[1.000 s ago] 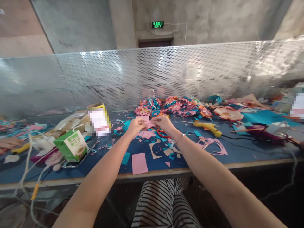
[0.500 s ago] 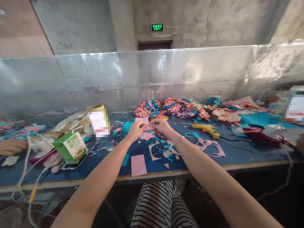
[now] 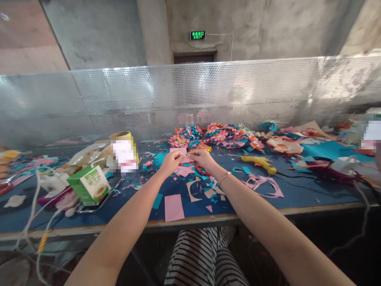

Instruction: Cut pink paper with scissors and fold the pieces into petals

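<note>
A pink rectangle [image 3: 174,207] lies nearest you at the table [image 3: 312,198] edge. Farther on, your left hand [image 3: 170,162] and right hand [image 3: 204,158] pinch a small pink paper piece [image 3: 179,151] together. Paper flowers [image 3: 214,135] lie at 12 o'clock beyond.

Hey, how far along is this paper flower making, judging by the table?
Done: a heap of finished paper flowers sits by the mesh screen. In hand: the left hand and right hand pinch one small pink paper piece between them. Left: a flat pink rectangle lies uncut near the table edge, among scraps.
</note>
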The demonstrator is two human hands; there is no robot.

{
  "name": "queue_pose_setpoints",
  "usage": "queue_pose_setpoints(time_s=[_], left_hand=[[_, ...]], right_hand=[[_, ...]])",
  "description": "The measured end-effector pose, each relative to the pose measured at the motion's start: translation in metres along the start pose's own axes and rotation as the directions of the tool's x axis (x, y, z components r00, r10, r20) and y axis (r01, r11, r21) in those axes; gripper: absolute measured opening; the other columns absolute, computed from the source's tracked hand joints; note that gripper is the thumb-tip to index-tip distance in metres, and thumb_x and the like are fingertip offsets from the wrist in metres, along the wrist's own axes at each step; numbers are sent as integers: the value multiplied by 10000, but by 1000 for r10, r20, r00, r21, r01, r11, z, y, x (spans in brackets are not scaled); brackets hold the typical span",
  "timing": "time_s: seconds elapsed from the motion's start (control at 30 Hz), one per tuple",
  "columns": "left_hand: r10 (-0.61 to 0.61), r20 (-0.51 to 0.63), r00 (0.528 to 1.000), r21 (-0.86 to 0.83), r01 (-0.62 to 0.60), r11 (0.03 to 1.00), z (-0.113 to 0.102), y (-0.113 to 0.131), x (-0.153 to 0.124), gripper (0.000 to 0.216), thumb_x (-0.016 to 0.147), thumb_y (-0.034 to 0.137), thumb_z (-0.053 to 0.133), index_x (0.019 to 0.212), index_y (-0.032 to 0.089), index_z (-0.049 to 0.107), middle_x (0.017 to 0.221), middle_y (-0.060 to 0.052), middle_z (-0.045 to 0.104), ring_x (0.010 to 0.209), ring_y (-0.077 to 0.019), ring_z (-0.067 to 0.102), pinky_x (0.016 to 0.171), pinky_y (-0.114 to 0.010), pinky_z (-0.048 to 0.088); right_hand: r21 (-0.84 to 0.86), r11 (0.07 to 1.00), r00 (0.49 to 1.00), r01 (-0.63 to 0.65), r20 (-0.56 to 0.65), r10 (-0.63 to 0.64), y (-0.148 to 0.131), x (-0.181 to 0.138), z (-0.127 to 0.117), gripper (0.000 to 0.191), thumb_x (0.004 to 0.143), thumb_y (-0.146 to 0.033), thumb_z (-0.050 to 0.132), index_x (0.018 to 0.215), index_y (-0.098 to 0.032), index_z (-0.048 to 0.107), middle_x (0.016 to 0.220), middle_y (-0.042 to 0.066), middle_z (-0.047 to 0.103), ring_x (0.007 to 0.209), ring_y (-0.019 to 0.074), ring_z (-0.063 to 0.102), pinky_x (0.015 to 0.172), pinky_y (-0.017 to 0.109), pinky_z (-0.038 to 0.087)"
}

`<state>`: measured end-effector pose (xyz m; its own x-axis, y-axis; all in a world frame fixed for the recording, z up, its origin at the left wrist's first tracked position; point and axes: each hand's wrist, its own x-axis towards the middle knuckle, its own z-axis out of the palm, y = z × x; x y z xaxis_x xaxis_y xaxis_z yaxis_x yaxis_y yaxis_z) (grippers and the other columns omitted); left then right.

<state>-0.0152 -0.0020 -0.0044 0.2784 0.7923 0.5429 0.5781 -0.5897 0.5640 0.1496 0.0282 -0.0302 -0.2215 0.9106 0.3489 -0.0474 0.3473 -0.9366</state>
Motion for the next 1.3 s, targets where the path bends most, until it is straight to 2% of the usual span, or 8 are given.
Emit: queue_pose_setpoints(time_s=[0.2,0.4,0.53,0.63,0.73,0.9,1.1,1.3], left_hand=[[-101,-11,995,-161,98,982,2,-7,3,201,776,296,485,620,180,536,495,17,547,472,-116,530,496,-218,416],[-182,67,981,-355,194,915,7,-13,4,160,734,312,570,770,159,600,667,-17,623,561,-137,608,541,-254,488],[-255,46,966,-458,247,854,7,-11,4,153,722,300,591,767,154,599,644,-12,616,562,-138,612,549,-256,495],[-359,62,931,-532,335,777,5,-5,3,129,719,281,594,754,157,591,586,6,594,542,-135,608,550,-255,494],[-422,95,902,-563,398,724,3,0,2,141,710,287,606,771,161,590,552,17,578,522,-130,603,539,-249,489],[-435,110,894,-605,407,684,4,-2,3,143,704,290,611,765,162,598,556,8,587,510,-120,599,496,-220,471],[-419,138,898,-633,405,659,4,2,1,134,690,262,629,753,149,592,576,10,582,499,-124,603,501,-237,479],[-362,165,917,-650,377,659,4,1,0,239,641,314,693,782,141,607,633,-2,613,498,-112,599,497,-231,487]], right_hand=[[51,999,998,-6,-67,9,-8,-3,-2,281,511,-378,724,630,-154,601,560,-24,567,514,81,512,515,214,426],[1,1000,996,20,-88,-20,-10,-4,-3,204,573,-333,665,643,-150,611,535,-15,563,488,84,511,476,203,398],[66,997,997,-42,-69,46,-12,-4,-1,165,649,-261,603,771,-153,632,572,-15,574,546,97,572,490,189,418],[75,996,998,-48,-44,51,-13,-5,0,223,695,-246,572,896,-172,632,601,-15,588,574,103,596,493,184,427],[44,999,1000,14,-11,-14,-13,-5,0,255,694,-243,572,938,-184,621,657,-14,608,548,91,578,471,179,421],[-9,996,996,88,15,-88,-9,-4,0,295,681,-207,528,965,-181,605,734,-3,604,555,80,564,453,167,400],[-242,952,981,188,-7,-196,-9,-5,-1,359,662,-154,446,977,-176,617,888,24,599,488,60,486,478,216,393],[-476,751,859,459,22,-511,-16,-11,-1,242,695,-140,447,823,-174,649,872,59,585,747,141,525,667,256,425]])
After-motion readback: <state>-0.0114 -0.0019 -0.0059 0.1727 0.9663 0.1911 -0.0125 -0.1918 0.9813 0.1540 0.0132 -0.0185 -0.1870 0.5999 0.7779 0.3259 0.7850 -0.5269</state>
